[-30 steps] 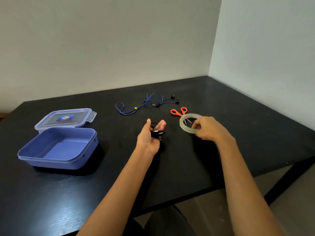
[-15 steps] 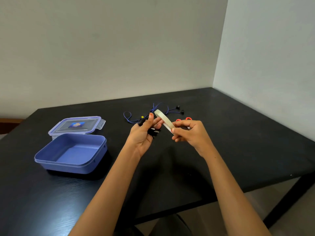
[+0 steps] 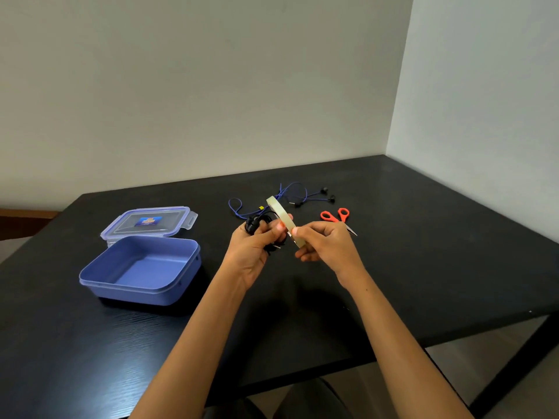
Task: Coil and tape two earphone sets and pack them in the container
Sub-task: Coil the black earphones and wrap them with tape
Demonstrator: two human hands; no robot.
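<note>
Your right hand [image 3: 326, 246] has lifted the tape roll [image 3: 281, 216] off the tabletop [image 3: 423, 267], where it lay flat beside the scissors [image 3: 334, 215] a second ago. It has carried the roll to your left hand [image 3: 254, 252]. The roll now stands tilted on edge between both hands. Your left hand, earlier palm-up, has closed more tightly round the coiled black earphones [image 3: 257, 222], its thumb at the roll.

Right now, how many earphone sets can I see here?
2. The black earphones are bunched in the left hand; the blue earphones lie loose on the table, left of the scissors. None shows in the container.
</note>
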